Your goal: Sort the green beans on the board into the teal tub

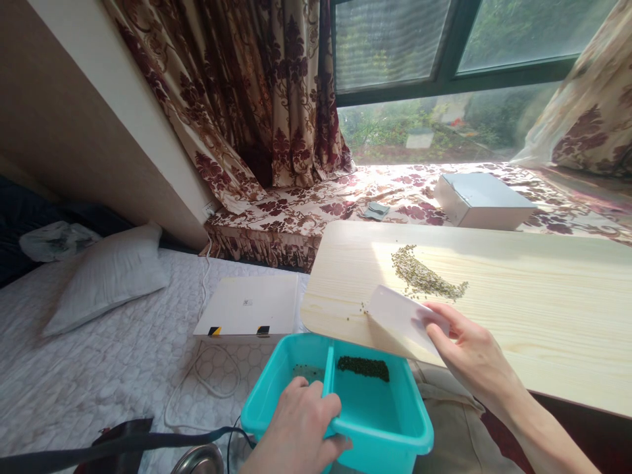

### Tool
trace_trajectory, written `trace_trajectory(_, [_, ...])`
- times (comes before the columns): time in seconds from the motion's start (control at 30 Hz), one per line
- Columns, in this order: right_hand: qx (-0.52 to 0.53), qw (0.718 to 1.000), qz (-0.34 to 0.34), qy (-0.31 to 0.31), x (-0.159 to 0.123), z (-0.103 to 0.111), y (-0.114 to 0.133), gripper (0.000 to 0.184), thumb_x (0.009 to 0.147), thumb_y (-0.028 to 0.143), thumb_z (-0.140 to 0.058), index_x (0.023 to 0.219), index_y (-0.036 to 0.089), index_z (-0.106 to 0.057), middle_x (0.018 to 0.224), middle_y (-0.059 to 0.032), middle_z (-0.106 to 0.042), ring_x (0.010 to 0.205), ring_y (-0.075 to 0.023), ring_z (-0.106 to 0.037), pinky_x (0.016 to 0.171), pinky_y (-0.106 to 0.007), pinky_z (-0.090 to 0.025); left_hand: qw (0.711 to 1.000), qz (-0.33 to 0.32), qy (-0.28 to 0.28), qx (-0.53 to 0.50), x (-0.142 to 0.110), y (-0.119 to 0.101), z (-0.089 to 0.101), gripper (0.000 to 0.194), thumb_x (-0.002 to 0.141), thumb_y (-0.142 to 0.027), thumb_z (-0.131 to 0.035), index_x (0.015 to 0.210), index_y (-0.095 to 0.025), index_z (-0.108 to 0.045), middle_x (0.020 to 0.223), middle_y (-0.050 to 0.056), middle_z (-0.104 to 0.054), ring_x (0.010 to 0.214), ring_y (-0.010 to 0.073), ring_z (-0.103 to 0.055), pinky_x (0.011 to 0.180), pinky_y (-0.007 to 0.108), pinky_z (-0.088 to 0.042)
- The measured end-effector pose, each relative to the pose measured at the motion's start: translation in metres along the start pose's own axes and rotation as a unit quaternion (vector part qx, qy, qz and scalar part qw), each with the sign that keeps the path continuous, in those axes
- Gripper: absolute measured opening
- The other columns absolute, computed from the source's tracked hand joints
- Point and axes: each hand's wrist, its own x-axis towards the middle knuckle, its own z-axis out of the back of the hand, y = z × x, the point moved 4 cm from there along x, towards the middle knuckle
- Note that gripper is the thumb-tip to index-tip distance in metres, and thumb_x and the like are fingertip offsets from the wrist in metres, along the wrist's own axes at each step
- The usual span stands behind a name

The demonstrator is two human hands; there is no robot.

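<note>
The left hand (303, 415) grips a teal tub (423, 428) by its divider (330, 368). The right hand (469, 339) holds a white card (399, 315) over the board (533, 303), near scattered seeds (419, 274).

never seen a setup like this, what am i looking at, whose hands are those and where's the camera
There's no machine here: these are one person's bare hands. The single picture comes from a camera worn on that person's head, looking forward and down. The right hand holds a white flat piece over a pale wooden board. On the board lies a curved spread of small greenish seeds, with a few strays nearer the edge. The left hand grips the divider of a turquoise bin. The compartment right of the divider holds a dark green heap; the left one shows only scattered specks.
</note>
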Motion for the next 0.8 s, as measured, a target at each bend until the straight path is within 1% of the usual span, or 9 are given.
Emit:
trace_trajectory(0.13, [0.019, 1.000, 0.004, 0.002, -0.001, -0.001, 0.002, 0.036, 0.076, 0.036, -0.050, 0.102, 0.024, -0.073, 0.080, -0.0025, -0.078, 0.058, -0.0176, -0.068, 0.053, -0.028, -0.052, 1.000, -0.005, -0.005, -0.001, -0.001, -0.001, 0.001, 0.026, 0.083, -0.045, -0.076, 0.091, -0.021, -0.068, 0.095, 0.005, -0.063, 0.097, 0.0279, -0.056, 0.087, 0.039, -0.043])
trace_trajectory(0.3, [0.007, 1.000, 0.016, -0.007, 0.000, -0.001, 0.001, 0.034, 0.077, 0.036, -0.051, 0.099, 0.025, -0.073, 0.080, -0.0019, -0.078, 0.056, -0.0175, -0.067, 0.053, -0.028, -0.052, 1.000, 0.000, 0.000, -0.001, 0.002, 0.001, 0.000, 0.027, 0.082, -0.045, -0.077, 0.090, -0.021, -0.068, 0.095, 0.005, -0.063, 0.098, 0.0286, -0.056, 0.088, 0.040, -0.043])
trace_trajectory(0.43, [0.010, 1.000, 0.017, 0.003, -0.001, -0.007, -0.005, 0.036, 0.079, 0.039, -0.050, 0.104, 0.025, -0.073, 0.089, -0.0027, -0.079, 0.061, -0.0180, -0.069, 0.056, -0.029, -0.054, 1.000, -0.012, -0.023, 0.003, 0.005, 0.003, -0.004, 0.028, 0.079, -0.046, -0.078, 0.087, -0.021, -0.067, 0.092, 0.004, -0.063, 0.093, 0.0271, -0.056, 0.087, 0.039, -0.042])
trace_trajectory(0.57, [0.022, 0.999, 0.034, -0.005, -0.002, -0.012, -0.008, 0.036, 0.080, 0.038, -0.050, 0.105, 0.028, -0.073, 0.090, -0.0012, -0.079, 0.057, -0.0169, -0.066, 0.057, -0.029, -0.054, 0.999, -0.016, -0.035, 0.006, 0.005, 0.005, -0.006, 0.027, 0.078, -0.045, -0.079, 0.086, -0.022, -0.067, 0.089, 0.004, -0.062, 0.092, 0.0273, -0.055, 0.083, 0.038, -0.041])
trace_trajectory(0.7, [0.024, 0.999, 0.023, 0.013, -0.001, -0.013, -0.001, 0.035, 0.079, 0.039, -0.050, 0.102, 0.026, -0.073, 0.088, -0.0018, -0.079, 0.057, -0.0178, -0.067, 0.057, -0.030, -0.055, 1.000, -0.008, -0.021, 0.003, 0.004, 0.007, -0.007, 0.028, 0.078, -0.046, -0.078, 0.088, -0.022, -0.067, 0.091, 0.005, -0.062, 0.093, 0.0283, -0.055, 0.084, 0.038, -0.041])
trace_trajectory(0.8, [0.021, 1.000, 0.017, 0.009, 0.000, -0.013, 0.008, 0.036, 0.077, 0.038, -0.050, 0.101, 0.025, -0.073, 0.087, -0.0031, -0.079, 0.060, -0.0191, -0.069, 0.060, -0.031, -0.056, 1.000, 0.001, -0.012, -0.007, 0.003, 0.008, -0.006, 0.029, 0.079, -0.046, -0.078, 0.090, -0.022, -0.068, 0.094, 0.005, -0.063, 0.097, 0.0290, -0.055, 0.087, 0.040, -0.041])
